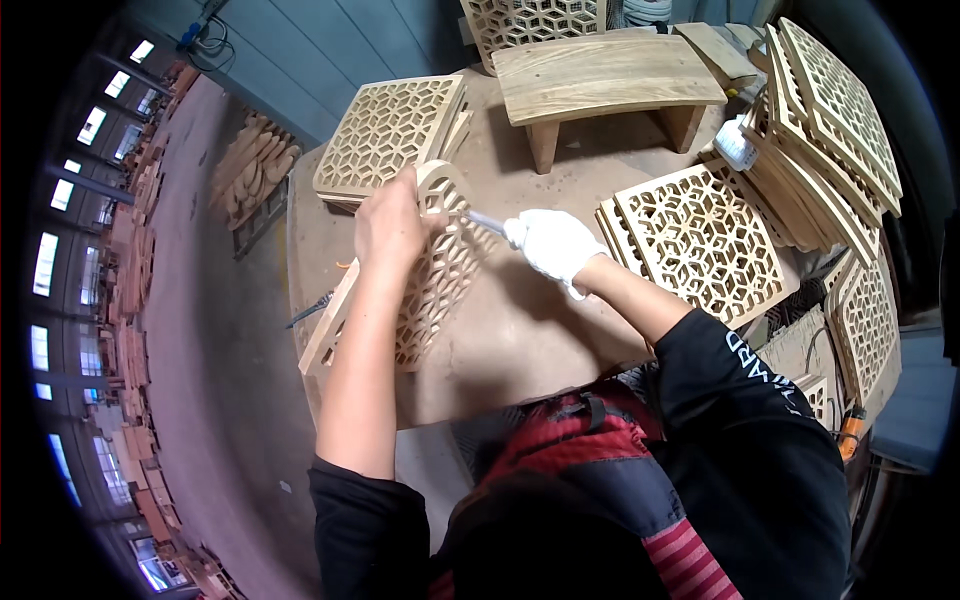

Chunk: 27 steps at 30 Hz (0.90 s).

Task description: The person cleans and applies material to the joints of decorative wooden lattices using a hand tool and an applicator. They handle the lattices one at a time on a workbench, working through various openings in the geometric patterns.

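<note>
My bare left hand (392,222) is closed round the upper part of a pale wooden lattice panel (440,290), which stands tilted on the bench with cut-out openings across it. In my right hand (556,246), which wears a white glove, is a slim grey rod-like tool (486,221). Its far end meets the panel close to my left fingers; whether it is a file or another tool I cannot tell. The ends of the left fingers are partly hidden behind the panel.
Stacked lattice panels lie at the back left (390,130), at the right (700,240) and far right (840,110). A low wooden stool (610,80) stands at the back of the bench (540,340). A white bottle (735,145) leans by the right stacks; an orange-handled tool (851,432) sits lower right.
</note>
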Available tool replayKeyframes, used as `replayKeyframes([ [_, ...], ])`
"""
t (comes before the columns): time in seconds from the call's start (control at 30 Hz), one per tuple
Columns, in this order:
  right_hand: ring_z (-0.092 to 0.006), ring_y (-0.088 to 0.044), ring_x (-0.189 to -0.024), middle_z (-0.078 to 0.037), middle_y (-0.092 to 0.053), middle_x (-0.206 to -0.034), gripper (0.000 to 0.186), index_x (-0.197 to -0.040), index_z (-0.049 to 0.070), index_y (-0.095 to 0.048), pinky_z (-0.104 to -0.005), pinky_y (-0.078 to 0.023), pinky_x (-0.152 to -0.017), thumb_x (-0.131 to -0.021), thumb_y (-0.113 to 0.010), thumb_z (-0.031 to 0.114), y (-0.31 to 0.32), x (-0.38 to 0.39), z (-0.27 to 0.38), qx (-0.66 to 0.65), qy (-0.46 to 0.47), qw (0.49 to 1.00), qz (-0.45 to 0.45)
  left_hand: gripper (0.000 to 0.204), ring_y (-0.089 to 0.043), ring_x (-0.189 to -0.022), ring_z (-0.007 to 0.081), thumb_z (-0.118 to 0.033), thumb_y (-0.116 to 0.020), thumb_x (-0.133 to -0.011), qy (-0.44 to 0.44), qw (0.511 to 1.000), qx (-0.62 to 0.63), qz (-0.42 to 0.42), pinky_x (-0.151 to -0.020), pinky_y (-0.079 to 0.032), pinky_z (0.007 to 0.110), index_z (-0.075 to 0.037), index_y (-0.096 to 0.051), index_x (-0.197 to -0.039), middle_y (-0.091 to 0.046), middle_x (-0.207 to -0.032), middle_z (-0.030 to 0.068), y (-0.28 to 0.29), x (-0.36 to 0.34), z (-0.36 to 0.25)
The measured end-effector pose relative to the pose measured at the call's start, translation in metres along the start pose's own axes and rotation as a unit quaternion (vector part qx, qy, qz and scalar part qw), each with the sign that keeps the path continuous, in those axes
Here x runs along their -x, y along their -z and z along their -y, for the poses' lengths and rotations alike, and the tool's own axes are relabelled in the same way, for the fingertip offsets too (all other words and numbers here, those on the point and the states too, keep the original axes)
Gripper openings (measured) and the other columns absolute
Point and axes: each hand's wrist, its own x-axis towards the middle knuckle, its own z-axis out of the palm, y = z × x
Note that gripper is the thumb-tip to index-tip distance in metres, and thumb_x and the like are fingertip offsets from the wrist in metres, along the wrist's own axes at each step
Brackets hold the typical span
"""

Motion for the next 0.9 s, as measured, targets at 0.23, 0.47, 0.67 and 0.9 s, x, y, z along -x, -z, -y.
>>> replayKeyframes([
  [0.23,-0.0392,-0.063,-0.101,-0.021,-0.067,-0.109,0.043,-0.108,0.007,-0.069,-0.0453,-0.048,-0.09,-0.102,-0.04,0.038,0.014,-0.032,0.022,-0.054,-0.128,0.99,0.035,0.047,-0.066,-0.094,0.0413,-0.019,-0.086,-0.07,-0.014,1.0,-0.018,-0.001,-0.082,-0.05,0.05,-0.001,-0.057,-0.103,-0.069,-0.092,0.0219,0.001,0.002,-0.001],
  [0.47,-0.0403,-0.064,-0.095,-0.025,-0.069,-0.102,0.046,-0.104,0.004,-0.071,-0.0441,-0.049,-0.087,-0.101,-0.045,0.042,-0.014,-0.059,0.005,-0.124,-0.078,0.988,0.051,0.042,-0.067,-0.093,0.0403,-0.018,-0.082,-0.073,-0.027,1.0,-0.007,-0.006,-0.085,-0.051,0.048,0.0,-0.057,-0.101,-0.07,-0.092,0.0218,0.002,0.001,-0.003],
  [0.67,-0.0405,-0.069,-0.094,-0.024,-0.071,-0.099,0.035,-0.098,-0.001,-0.073,-0.0456,-0.053,-0.08,-0.092,-0.055,0.028,0.003,-0.072,0.046,-0.056,-0.095,0.994,0.024,0.051,-0.068,-0.091,0.0395,-0.024,-0.086,-0.071,-0.033,0.999,-0.012,-0.033,-0.081,-0.051,0.049,-0.004,-0.059,-0.109,-0.07,-0.091,0.0221,-0.009,0.002,0.005],
  [0.9,-0.0361,-0.07,-0.094,-0.02,-0.072,-0.099,0.028,-0.102,0.003,-0.073,-0.0436,-0.055,-0.082,-0.094,-0.053,0.021,0.01,-0.052,0.056,0.117,-0.078,0.99,0.026,0.051,-0.067,-0.097,0.0384,-0.024,-0.086,-0.072,-0.016,1.0,-0.025,0.003,-0.085,-0.051,0.048,-0.003,-0.058,-0.109,-0.069,-0.096,0.0225,-0.001,0.002,0.002],
])
